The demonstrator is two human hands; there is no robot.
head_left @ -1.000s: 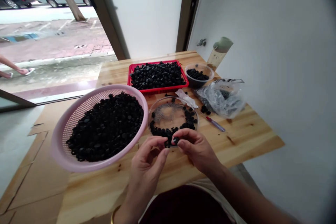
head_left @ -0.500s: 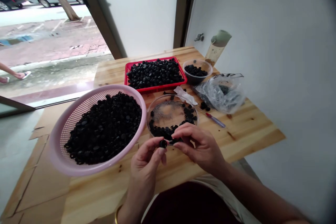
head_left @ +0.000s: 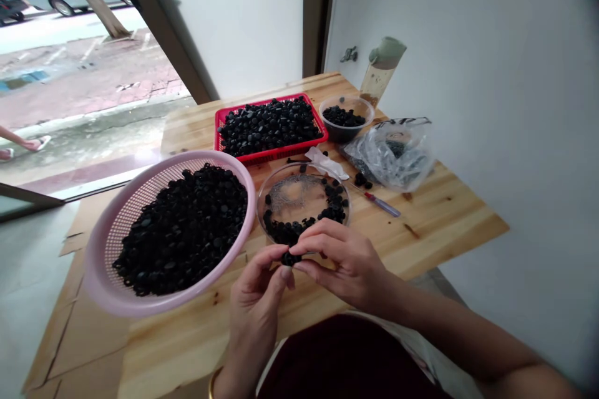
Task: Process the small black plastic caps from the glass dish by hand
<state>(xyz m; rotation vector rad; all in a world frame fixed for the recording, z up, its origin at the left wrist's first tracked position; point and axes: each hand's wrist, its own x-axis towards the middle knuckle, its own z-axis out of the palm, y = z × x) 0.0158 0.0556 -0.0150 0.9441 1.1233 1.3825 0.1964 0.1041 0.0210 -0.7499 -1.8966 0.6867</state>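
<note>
My left hand [head_left: 257, 290] pinches a small black round part [head_left: 289, 259] between thumb and forefinger at the near rim of a clear glass bowl [head_left: 281, 184]. My right hand [head_left: 344, 262] meets it from the right, its fingertips closed on the same black part. The glass bowl holds a ring of the same black pieces. A pink mesh basket [head_left: 116, 296] heaped with black parts stands to the left of both hands.
A red tray [head_left: 219, 118] of black parts sits at the back, with a small clear tub [head_left: 349, 131] of them beside it. A crumpled plastic bag [head_left: 397, 153], a pen-like tool [head_left: 382, 204] and a green-capped bottle [head_left: 381, 72] lie to the right. The wooden table [head_left: 444, 218] ends near my lap.
Both hands stayed together at the bowl's near rim, fingers shifting around the small black part. The view has tilted and drifted slightly, so the table objects appear a little further left.
</note>
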